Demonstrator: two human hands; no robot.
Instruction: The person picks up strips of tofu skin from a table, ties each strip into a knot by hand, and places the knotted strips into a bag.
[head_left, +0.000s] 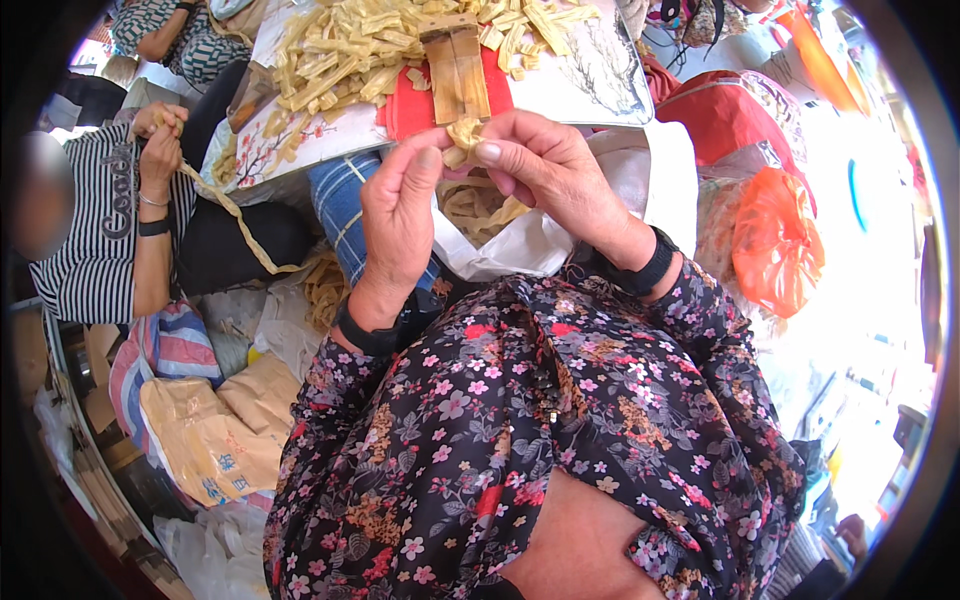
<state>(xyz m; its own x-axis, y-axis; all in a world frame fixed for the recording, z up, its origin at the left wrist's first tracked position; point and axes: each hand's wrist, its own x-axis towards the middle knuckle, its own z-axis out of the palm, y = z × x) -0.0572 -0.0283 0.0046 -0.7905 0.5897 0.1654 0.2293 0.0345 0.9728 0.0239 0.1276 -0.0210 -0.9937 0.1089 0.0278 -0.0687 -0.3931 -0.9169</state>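
Observation:
My left hand (401, 206) and my right hand (555, 165) meet at the tray's near edge, pinching a small folded or knotted piece of pale yellow strip (464, 136) between thumbs and fingers. The strip looks like bean-curd skin. Just beyond my fingertips lies a grooved wooden board (454, 75) on a red cloth (405, 109). Behind and left of it spreads a heap of short yellow pieces (337, 64). Below my hands, an opened white bag (487, 259) holds long loose strips (480, 206), partly hidden by my fingers.
The white tray (607, 94) bears printed branches. At left, a person in a striped top (97, 225) holds a long strip (236, 214). A brown paper sack (225, 420) with writing lies lower left. An orange plastic bag (776, 240) and a red bag (727, 112) are at right.

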